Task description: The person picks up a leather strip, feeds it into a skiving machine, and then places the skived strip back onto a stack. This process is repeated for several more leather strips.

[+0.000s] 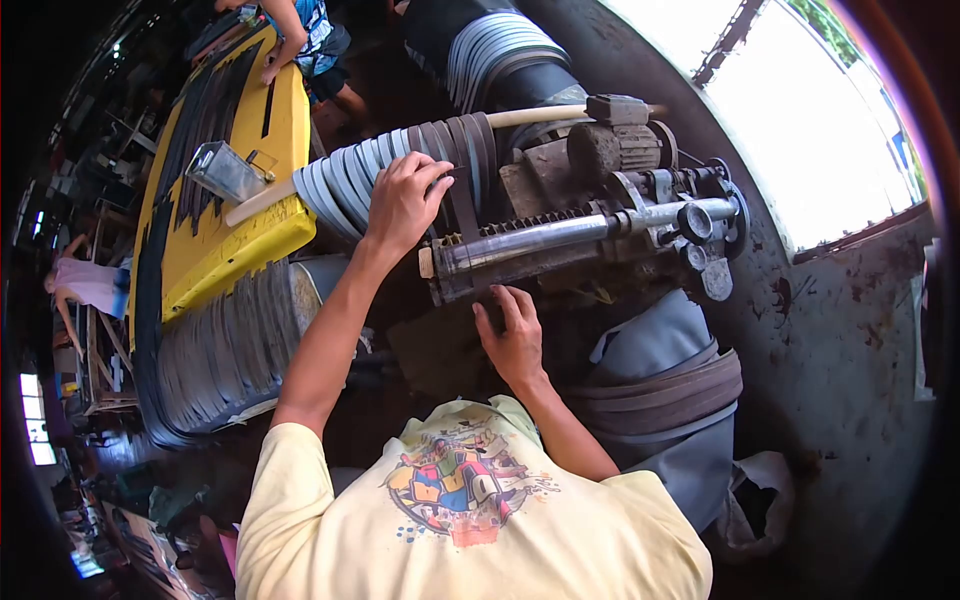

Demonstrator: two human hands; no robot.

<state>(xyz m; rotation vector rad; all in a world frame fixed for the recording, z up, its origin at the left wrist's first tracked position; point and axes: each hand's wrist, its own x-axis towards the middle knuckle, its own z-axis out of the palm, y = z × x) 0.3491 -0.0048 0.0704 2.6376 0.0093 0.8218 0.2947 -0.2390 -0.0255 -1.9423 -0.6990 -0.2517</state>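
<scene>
My left hand is raised over the wooden pole, its thumb and fingers pinched on the end of a thin dark strip. This strip runs down toward the metal roller of a machine. Grey and brown strips hang looped over the pole, just behind my left hand. My right hand is in front of the machine's lower edge, fingers bent and apart, with nothing visible in it. The machine has a motor and round knobs at its right end.
A yellow table on the left carries dark strips and a clear container. Bundled strips hang below it. A grey roll wrapped with brown strips stands at right. One person works at the table's far end; another is farther left.
</scene>
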